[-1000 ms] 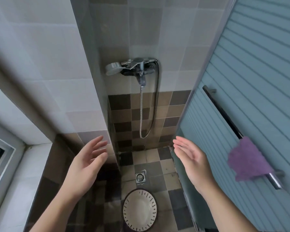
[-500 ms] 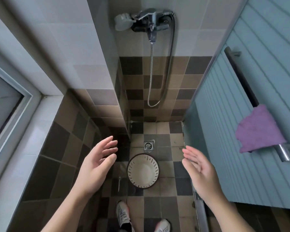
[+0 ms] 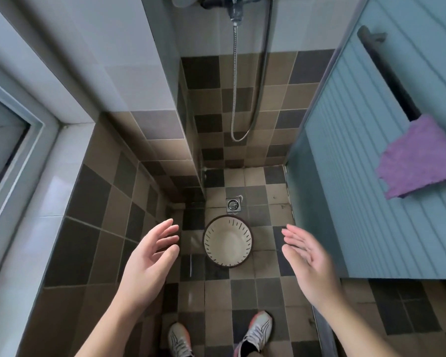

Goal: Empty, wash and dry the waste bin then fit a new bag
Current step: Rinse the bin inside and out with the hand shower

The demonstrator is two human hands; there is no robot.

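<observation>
1. A narrow tiled shower stall seen from above: brown and dark checked tiles cover the floor (image 3: 245, 287) and lower walls, with pale tiles higher up.
2. A round waste bin (image 3: 227, 241), cream inside with dark slits around its wall and a dark rim, stands upright on the floor in the middle of the stall. It looks empty.
3. A square metal floor drain (image 3: 233, 204) sits just beyond the bin, close to its far rim.
4. The left hand (image 3: 150, 261) is held in the air to the left of the bin, palm turned inward, fingers relaxed and spread, holding nothing.
5. The right hand (image 3: 308, 258) mirrors it on the right side, palm inward, fingers loose and apart, also holding nothing. Neither hand touches the bin.
6. A shower hose (image 3: 234, 81) hangs in a loop down the far wall.
7. A purple cloth (image 3: 417, 158) is draped over a dark rail on the blue slatted door at right.
8. Two grey sneakers (image 3: 258, 328) with orange trim show at the bottom edge.
</observation>
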